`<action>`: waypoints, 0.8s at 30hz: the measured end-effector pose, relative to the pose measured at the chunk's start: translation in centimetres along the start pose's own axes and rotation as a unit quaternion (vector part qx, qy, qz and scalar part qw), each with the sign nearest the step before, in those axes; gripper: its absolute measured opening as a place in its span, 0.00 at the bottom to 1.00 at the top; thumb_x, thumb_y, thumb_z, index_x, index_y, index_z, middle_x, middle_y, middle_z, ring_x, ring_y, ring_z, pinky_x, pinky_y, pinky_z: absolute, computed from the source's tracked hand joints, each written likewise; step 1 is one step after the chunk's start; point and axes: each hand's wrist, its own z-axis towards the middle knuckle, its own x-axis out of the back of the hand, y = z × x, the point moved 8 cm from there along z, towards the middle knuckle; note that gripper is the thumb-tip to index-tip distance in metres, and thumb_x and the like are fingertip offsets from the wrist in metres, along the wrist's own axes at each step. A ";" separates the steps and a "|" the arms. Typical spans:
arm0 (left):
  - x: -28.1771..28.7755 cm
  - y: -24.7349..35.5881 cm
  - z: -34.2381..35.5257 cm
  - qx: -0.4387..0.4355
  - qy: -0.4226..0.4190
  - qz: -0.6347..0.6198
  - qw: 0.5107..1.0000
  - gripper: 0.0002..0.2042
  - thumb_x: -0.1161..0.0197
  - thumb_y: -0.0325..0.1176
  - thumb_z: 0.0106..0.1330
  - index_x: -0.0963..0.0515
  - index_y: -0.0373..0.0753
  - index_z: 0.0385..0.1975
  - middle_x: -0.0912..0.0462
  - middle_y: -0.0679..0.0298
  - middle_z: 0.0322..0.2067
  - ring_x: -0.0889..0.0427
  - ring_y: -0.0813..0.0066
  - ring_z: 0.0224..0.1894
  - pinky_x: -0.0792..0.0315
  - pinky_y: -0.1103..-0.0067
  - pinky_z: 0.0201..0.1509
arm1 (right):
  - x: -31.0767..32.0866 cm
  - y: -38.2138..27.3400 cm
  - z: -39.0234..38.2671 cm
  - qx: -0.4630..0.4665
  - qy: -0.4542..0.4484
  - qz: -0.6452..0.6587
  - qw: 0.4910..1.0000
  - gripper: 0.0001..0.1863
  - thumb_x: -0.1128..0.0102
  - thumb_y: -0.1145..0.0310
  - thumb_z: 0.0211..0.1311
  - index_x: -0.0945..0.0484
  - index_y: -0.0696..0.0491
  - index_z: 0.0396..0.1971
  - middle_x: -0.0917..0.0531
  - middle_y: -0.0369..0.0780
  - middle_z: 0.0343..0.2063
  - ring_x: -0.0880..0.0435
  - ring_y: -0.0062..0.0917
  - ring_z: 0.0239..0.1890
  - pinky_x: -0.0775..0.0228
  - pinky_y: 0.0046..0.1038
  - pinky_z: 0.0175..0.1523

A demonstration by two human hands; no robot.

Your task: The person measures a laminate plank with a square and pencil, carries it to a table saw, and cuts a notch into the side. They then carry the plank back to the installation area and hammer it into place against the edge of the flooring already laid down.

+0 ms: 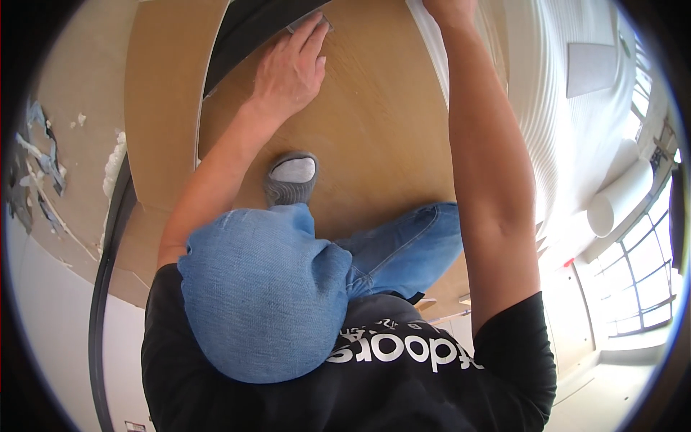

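My left hand (289, 75) reaches forward with its fingers stretched out and lying flat. Its fingertips rest over a small grey flat piece (325, 27), mostly covered by them, beside a dark grey strip (248, 27). Under that hand spreads a wide brown wood-look panel (381, 93). At the top edge my right hand (450, 10) is cut off, so its fingers and anything in them are hidden. It is nearest to a white strip (430, 39) along the panel's right side.
My socked foot (291, 176) and bent legs are on the brown panel. Another tan panel (169, 93) stands at the left, near a dark bar (108, 288) and scattered scraps (47, 155). White rippled sheeting (547, 137), a grey rectangular piece (592, 68) and a white roll (619, 198) lie right.
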 end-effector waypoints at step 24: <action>-0.9 1.5 -3.2 -0.055 0.043 -0.110 0.991 0.20 0.34 0.27 0.56 0.20 0.47 0.51 0.22 0.69 0.58 0.21 0.67 0.46 0.29 0.68 0.50 | 0.9 -1.1 0.3 0.026 -0.071 -0.077 0.994 0.14 0.44 0.67 0.56 0.12 0.53 0.37 0.14 0.53 0.35 0.14 0.50 0.41 0.22 0.45 0.50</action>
